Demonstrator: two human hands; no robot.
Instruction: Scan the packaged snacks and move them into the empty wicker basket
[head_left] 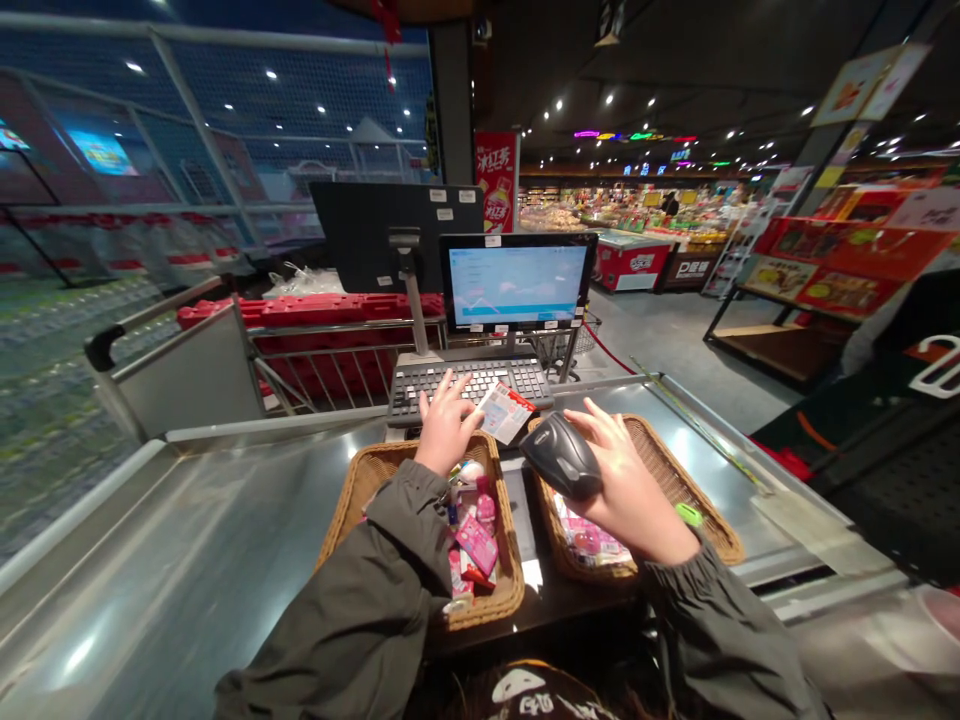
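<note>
My left hand [445,424] reaches over the front of the black keyboard [427,383]. Its thumb side grips the left edge of a small white-and-red printed packet [505,412], with the other fingers spread over the keys. My right hand [634,485] is wrapped round a black handheld barcode scanner [561,456], whose head points left, close to the packet. Beneath my left forearm, a wicker basket [512,560] holds several small pink, red and blue packaged items. A second wicker basket [724,535], under my right hand, contains pink-and-white packages and a bright green item [688,515].
Behind the keyboard stand a lit monitor [517,283] and another dark screen [397,235] seen from behind. The metal counter [225,540] extends to both sides. Shopping carts [337,365] stand beyond it, and a shelf with red boxes [847,262] is at right.
</note>
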